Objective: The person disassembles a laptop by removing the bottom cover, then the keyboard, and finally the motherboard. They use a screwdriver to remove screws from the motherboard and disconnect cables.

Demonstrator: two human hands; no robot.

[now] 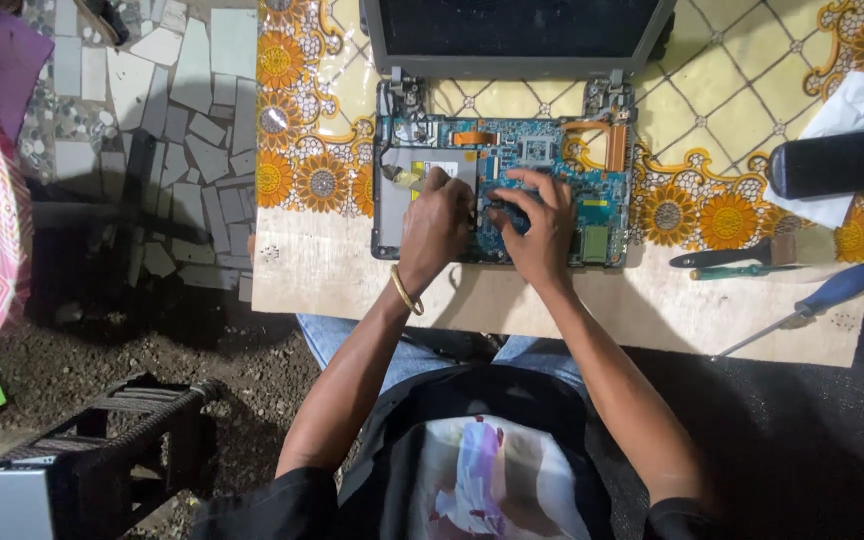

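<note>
Both forearms reach over the lap to an opened laptop (502, 190) at the table (352, 280) edge, left hand (436, 226) and right hand (537, 228) pressing curled fingers on its board, screwdrivers (792, 308) beside

Circuit board (542, 160) showing blue with orange ribbon strips. Desk (712, 100) wearing cream cover patterned with orange sunflowers and lattice. Screwdriver (802, 305) showing blue handle. Bangle (405, 291) on wrist glinting gold. Floor (182, 110) showing pale broken-tile mosaic.
</note>
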